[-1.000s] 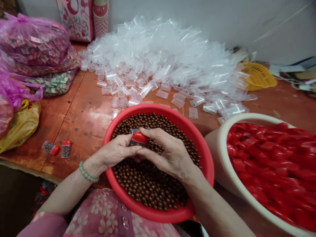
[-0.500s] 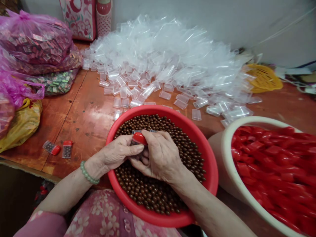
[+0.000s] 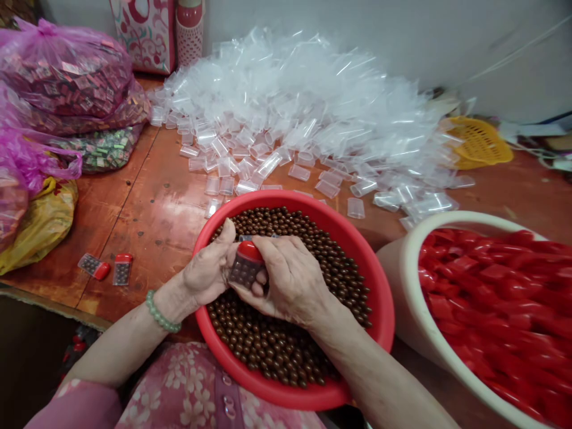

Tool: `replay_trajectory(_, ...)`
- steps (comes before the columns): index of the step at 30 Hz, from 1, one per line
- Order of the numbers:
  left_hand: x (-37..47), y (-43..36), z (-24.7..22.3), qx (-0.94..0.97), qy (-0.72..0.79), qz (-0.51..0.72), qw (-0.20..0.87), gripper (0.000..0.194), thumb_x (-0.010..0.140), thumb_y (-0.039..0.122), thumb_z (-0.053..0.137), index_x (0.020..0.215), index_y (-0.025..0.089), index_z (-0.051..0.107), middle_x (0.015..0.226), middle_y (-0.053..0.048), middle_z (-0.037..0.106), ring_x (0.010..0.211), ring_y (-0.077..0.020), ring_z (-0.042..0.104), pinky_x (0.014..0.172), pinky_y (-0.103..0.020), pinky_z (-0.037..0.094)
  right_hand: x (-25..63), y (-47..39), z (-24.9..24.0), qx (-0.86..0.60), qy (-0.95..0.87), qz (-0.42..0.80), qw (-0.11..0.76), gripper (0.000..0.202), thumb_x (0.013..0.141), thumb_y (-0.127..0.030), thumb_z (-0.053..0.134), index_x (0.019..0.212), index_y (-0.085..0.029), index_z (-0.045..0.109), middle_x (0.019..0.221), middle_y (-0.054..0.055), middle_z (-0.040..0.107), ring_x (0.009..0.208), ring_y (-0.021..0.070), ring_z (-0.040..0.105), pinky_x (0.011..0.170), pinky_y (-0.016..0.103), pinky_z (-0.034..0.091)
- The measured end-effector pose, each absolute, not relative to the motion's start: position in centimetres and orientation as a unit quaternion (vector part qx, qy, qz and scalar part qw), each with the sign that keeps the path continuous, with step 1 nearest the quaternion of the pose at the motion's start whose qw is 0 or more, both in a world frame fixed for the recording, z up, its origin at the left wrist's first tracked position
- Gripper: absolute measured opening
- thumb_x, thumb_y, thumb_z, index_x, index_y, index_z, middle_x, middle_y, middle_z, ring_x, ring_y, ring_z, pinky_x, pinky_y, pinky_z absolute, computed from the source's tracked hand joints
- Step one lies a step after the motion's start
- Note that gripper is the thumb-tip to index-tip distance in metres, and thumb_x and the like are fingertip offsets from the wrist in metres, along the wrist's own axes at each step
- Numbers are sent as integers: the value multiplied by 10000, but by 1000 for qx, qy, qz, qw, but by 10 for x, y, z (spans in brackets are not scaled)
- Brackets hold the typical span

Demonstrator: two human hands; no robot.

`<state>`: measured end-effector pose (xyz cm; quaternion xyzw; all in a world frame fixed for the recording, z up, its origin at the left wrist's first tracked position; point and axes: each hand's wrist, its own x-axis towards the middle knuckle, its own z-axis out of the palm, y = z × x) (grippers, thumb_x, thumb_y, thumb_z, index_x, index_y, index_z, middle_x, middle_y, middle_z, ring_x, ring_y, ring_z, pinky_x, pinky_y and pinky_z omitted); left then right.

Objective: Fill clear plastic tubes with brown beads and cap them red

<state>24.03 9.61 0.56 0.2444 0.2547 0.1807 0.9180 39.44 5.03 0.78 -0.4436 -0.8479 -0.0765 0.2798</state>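
Observation:
My right hand (image 3: 292,280) is closed on a small clear plastic box (image 3: 245,271) with a red cap, filled with brown balls. Right beside it, my left hand (image 3: 208,265) is open, its thumb raised away from the box; its fingers are partly hidden behind the box. Both hands are over a red basin (image 3: 384,310) of shiny brown balls (image 3: 277,351). Just past the right hand's fingers show the ends of clear pieces, mostly hidden. Two filled, red-capped boxes (image 3: 121,271) lie on the table at the left.
Behind the basin spreads a big heap of clear empty boxes (image 3: 304,107). A white bucket (image 3: 411,268) of red caps (image 3: 491,310) stands at the right. Pink bags (image 3: 71,77) of packed items and a yellow bag (image 3: 44,226) fill the left. A yellow basket (image 3: 480,143) lies at the back right.
My left thumb has lifted off the capped box and the left hand has opened. More of the box's filled body shows now, still in my right hand.

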Motion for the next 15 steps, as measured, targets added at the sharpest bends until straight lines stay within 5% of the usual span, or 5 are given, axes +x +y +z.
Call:
replay_trajectory(2, 247, 96, 5, 229, 303, 183, 907, 683, 832, 735, 401, 653, 113, 619, 525, -48, 599, 447, -119, 562, 495, -242, 488, 394, 51, 6, -445, -851, -69, 271, 580, 847, -350, 555, 1323, -68, 381, 936, 163, 662, 863, 297, 622, 729, 429, 489)
replay_trajectory(8, 258, 89, 4, 227, 447, 290, 815, 305, 845, 387, 503, 630, 175, 541, 458, 34, 543, 329, -100, 485, 341, -206, 396, 387, 53, -1, -433, -861, -80, 256, 616, 837, -321, 528, 1364, -47, 366, 960, 178, 678, 829, 302, 632, 730, 458, 496)
replay_trajectory(15, 254, 84, 5, 271, 468, 299, 786, 365, 863, 398, 451, 555, 203, 439, 410, 47, 472, 305, -94, 451, 320, -205, 358, 381, 50, -1, -431, -856, -105, 266, 596, 835, -302, 522, 1355, -56, 367, 995, 181, 715, 828, 281, 678, 822, 484, 492)
